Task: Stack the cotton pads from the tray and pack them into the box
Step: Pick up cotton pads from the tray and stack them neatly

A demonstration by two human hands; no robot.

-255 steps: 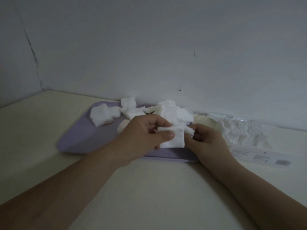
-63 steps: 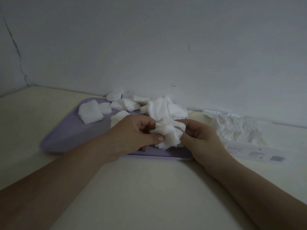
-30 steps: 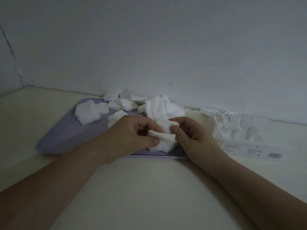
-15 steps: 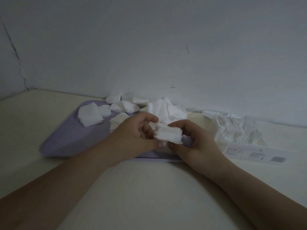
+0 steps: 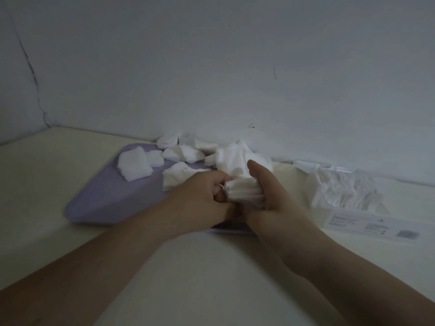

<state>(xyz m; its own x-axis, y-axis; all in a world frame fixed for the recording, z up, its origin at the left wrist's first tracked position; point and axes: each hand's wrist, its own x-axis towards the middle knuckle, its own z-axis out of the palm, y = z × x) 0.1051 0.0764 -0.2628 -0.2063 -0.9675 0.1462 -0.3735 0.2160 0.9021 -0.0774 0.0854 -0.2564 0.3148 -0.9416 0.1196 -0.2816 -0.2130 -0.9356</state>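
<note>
Half done at most: squaring a cotton pad stack (image 5: 244,192) over the purple tray (image 5: 106,203), left hand (image 5: 202,198) and right hand (image 5: 270,198), each grip clenched on it. Next, carry rightward into the clear box (image 5: 367,222) without fanning.

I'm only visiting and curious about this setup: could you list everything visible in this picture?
flat lilac plastic tray: one, lilac, on the table by the wall.
loose white square cotton pads: many, white, heaped on the tray's far half.
held stack of white cotton pads: one, white, between both hands.
clear plastic box: one, clear with a white label, right of the tray, white pads inside.
cream table: one, cream, under everything.
pale grey wall: one, behind, cracked at left.
left hand: grips the stack's left side.
right hand: holds its right side, thumb up.
</note>
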